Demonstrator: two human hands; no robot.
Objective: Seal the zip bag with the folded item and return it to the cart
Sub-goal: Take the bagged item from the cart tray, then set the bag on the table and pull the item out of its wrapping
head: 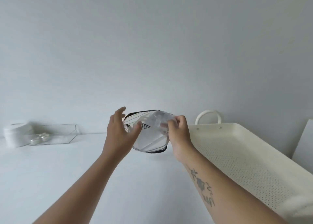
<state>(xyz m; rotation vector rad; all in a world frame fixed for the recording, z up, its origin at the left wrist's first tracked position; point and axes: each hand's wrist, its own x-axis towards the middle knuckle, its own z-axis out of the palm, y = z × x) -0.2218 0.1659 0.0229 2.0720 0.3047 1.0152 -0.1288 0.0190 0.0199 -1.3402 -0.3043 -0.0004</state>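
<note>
Aloft, the zip bag (pixel 149 132) hangs pinched in the right hand (pixel 177 132); left hand (pixel 118 132) spread beside it; no legible writing.

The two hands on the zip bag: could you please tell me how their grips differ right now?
The right hand pinches the zip bag at its edge with closed fingers; the left hand is spread open beside it, fingers loose. The right forearm bears a tattoo; the left is plain. Both are raised above the table.
</note>
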